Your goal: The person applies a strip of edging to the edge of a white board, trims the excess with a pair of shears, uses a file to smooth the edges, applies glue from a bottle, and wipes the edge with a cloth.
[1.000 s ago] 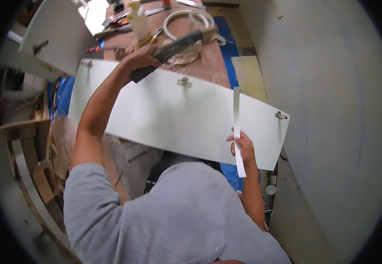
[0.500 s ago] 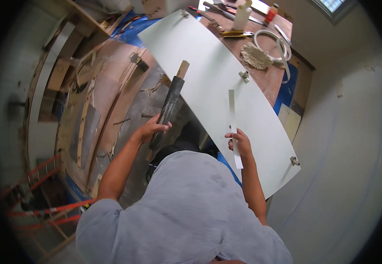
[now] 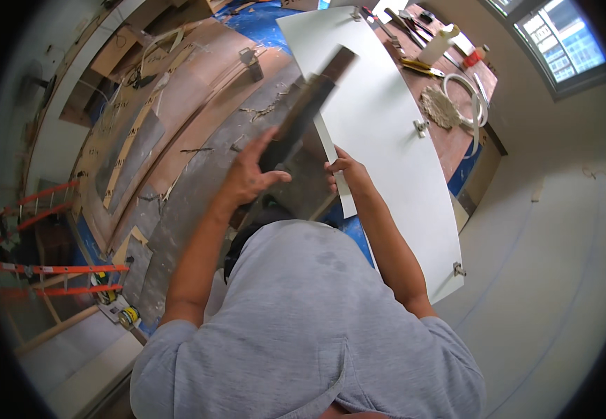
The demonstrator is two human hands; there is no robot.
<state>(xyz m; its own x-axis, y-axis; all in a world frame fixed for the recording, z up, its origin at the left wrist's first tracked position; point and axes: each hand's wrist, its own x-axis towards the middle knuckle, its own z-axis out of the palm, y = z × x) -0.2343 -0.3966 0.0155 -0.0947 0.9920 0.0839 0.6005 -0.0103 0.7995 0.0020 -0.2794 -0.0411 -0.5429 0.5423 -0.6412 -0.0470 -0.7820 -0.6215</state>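
Note:
My left hand [image 3: 250, 171] grips the lower end of a long dark tool with a wooden tip [image 3: 306, 105], held tilted up to the right and blurred. My right hand [image 3: 345, 167] pinches a narrow white strip [image 3: 336, 174] that runs along the near edge of a large white panel [image 3: 387, 133]. The panel lies slanted in front of me and carries small metal fittings [image 3: 422, 127]. The two hands are close together, just left of the panel's edge.
Curved plywood pieces [image 3: 177, 126] and scraps cover the floor at left over blue sheeting. A brown worktop at upper right holds a coiled white hose [image 3: 467, 94], a bottle [image 3: 437, 45] and hand tools. An orange ladder [image 3: 38, 265] lies lower left. A window [image 3: 558, 38] is top right.
The view has swung left. My left hand has brought the dark tool closer to my right hand, and the right hand with the white strip has moved up along the panel edge.

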